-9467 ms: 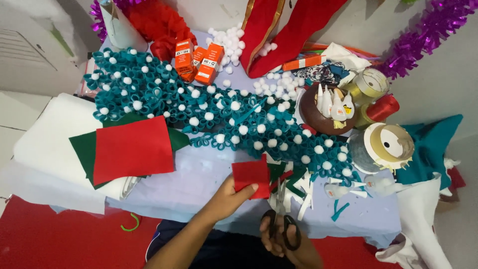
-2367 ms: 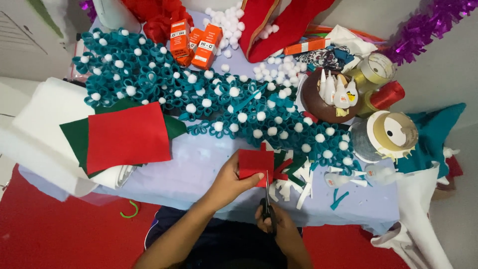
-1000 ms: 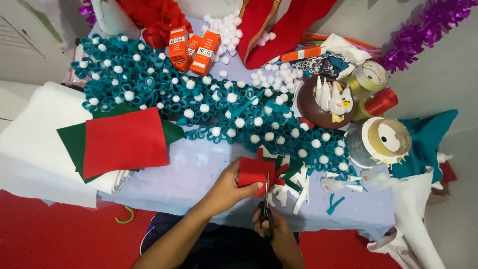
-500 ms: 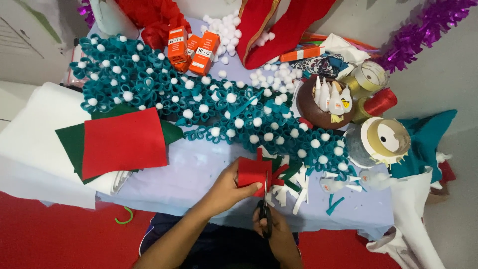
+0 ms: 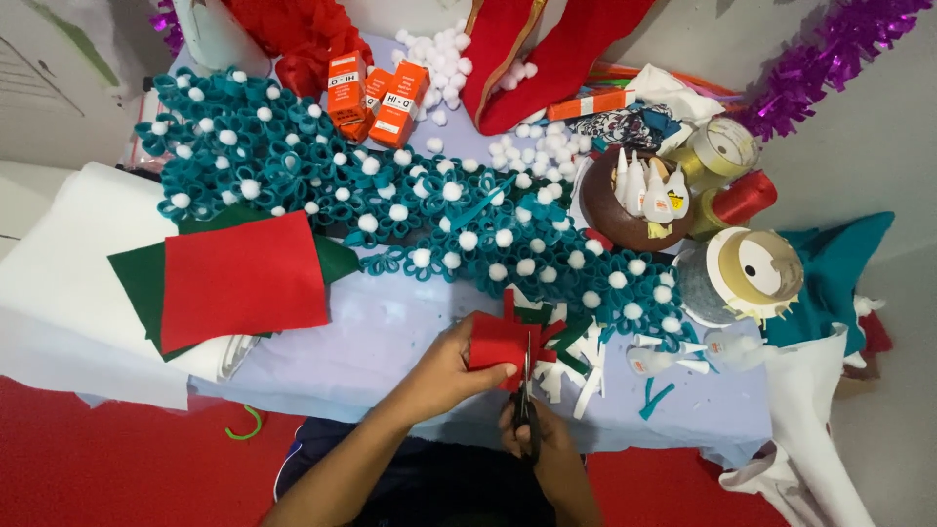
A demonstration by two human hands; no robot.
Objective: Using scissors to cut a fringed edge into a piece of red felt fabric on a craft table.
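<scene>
Head view: left hand (image 5: 439, 371) fingers pinch folded red felt (image 5: 496, 342); right hand (image 5: 547, 444) grips black scissors (image 5: 525, 400).

Both hands close together, left hand (image 5: 444, 363) pinching, right hand (image 5: 543, 449) clenched.

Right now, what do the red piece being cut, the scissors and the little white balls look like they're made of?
The red piece in the left hand looks like felt: matte, soft and fuzzy-edged, like the flat red sheet nearby. The scissors in the right hand seem to have metal blades and dark, probably plastic, handles. The white balls look like fluffy pom-poms, perhaps cotton or synthetic fibre.
</scene>
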